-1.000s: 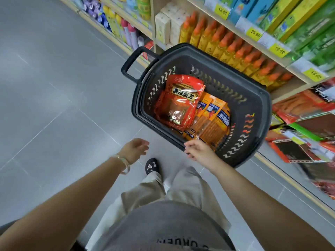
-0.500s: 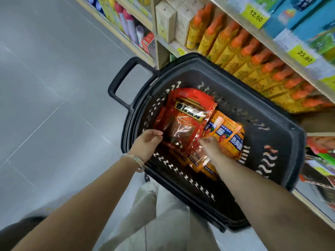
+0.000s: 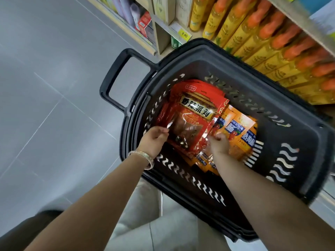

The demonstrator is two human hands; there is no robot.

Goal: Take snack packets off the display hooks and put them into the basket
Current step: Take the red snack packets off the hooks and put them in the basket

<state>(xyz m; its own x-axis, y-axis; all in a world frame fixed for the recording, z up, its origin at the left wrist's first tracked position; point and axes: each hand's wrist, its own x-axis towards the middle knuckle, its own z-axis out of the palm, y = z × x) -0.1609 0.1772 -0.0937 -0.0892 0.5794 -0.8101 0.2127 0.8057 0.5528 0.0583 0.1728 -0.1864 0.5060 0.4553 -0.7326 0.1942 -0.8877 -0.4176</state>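
- The red packet (image 3: 195,113) lies on top of the pile inside the basket (image 3: 290,115), toward the 10 o'clock side, close to the handle (image 3: 113,73).
- The left hand (image 3: 154,140) is at the packet's 7 o'clock corner. Its fingers are bent and seem to pinch the shiny edge.
- The right hand (image 3: 218,144) is at the packet's 5 o'clock corner, where red meets the orange packets (image 3: 241,131). Its fingers are curled, but I cannot tell if they hold the red one, an orange one or nothing.
- What could go wrong, I think: the wrapper looks slick, so a small pinch at one corner could slip.
- If the hands tug up, the red packet could come back out of the basket.
- A hard push could crush the snacks inside or shove the orange ones out of their neat row.
- The basket sits just beside the yellow bottles (image 3: 262,38) at 1 o'clock, so a bump could knock them.
- Counting: one basket with one handle, and two hands in it.
- One red packet shows whole. Red edges peek out at its 12 o'clock side, so maybe more lie under it.
- About three orange packets show at 3 o'clock — more may hide below.
- One bracelet (image 3: 143,156) is on the left wrist, and there are too many bottles to count.
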